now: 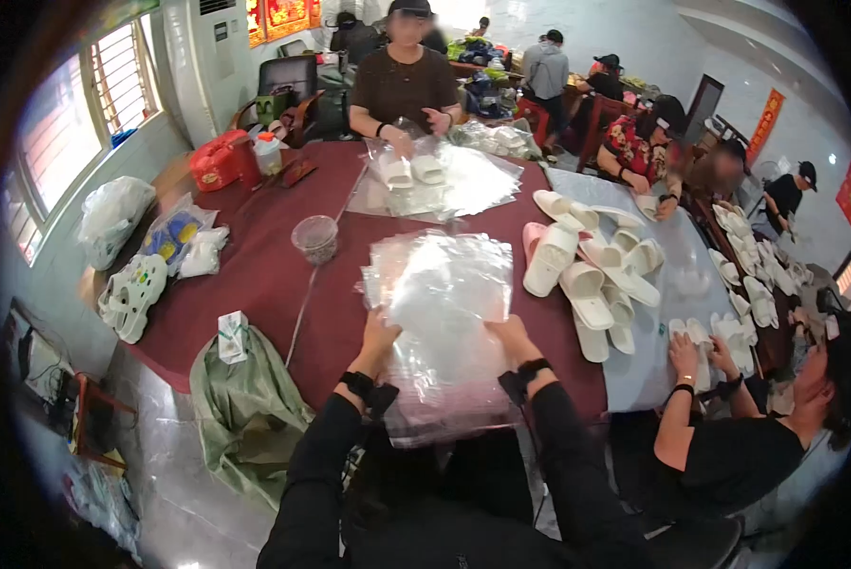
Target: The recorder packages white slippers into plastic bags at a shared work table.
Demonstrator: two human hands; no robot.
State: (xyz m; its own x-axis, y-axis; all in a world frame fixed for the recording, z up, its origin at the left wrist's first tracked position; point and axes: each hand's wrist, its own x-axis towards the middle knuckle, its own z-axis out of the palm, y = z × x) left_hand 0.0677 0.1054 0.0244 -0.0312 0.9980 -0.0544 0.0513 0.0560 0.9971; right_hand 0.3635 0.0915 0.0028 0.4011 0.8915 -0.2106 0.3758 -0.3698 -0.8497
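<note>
A thick stack of clear plastic bags (449, 303) lies before me at the near edge of the dark red table, its lower end hanging over the edge. My left hand (378, 337) grips the stack's left side, and my right hand (511, 339) has hold of the right side; some fingers are hidden by the film. To the right is a pile of white slippers (587, 296), with a pink slipper (534, 239) among them. Across the table, a person handles a pair of white slippers (427, 169) over another stack of clear bags (482, 180).
A round clear tub (314, 239) stands left of my bags. Farther left are a white clog (133, 296), a red bag (224, 161) and bagged items. A green sack (245, 408) hangs at the near left edge. A co-worker (739, 427) handles slippers close on my right.
</note>
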